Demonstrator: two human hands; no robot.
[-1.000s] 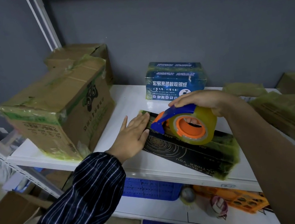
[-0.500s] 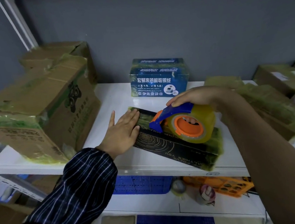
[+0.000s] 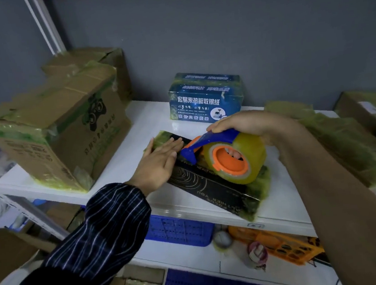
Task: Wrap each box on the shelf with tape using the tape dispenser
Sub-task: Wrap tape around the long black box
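A grey wall [image 3: 216, 33] is seen behind a white shelf [image 3: 136, 146]. A large cardboard box [image 3: 60, 138] is set at 9 o'clock. At the centre a flat black box [image 3: 211, 191] is pinned at its 10 o'clock end by the left hand [image 3: 158, 162], fingers straight. The tape dispenser [image 3: 230, 161] is gripped on top of it by the right hand [image 3: 243, 124]. The tape [image 3: 257, 153] could be laid crooked if the box is allowed to slide. Its free end is hidden; the taped boxes [image 3: 347, 147] at 3 o'clock are blurred.
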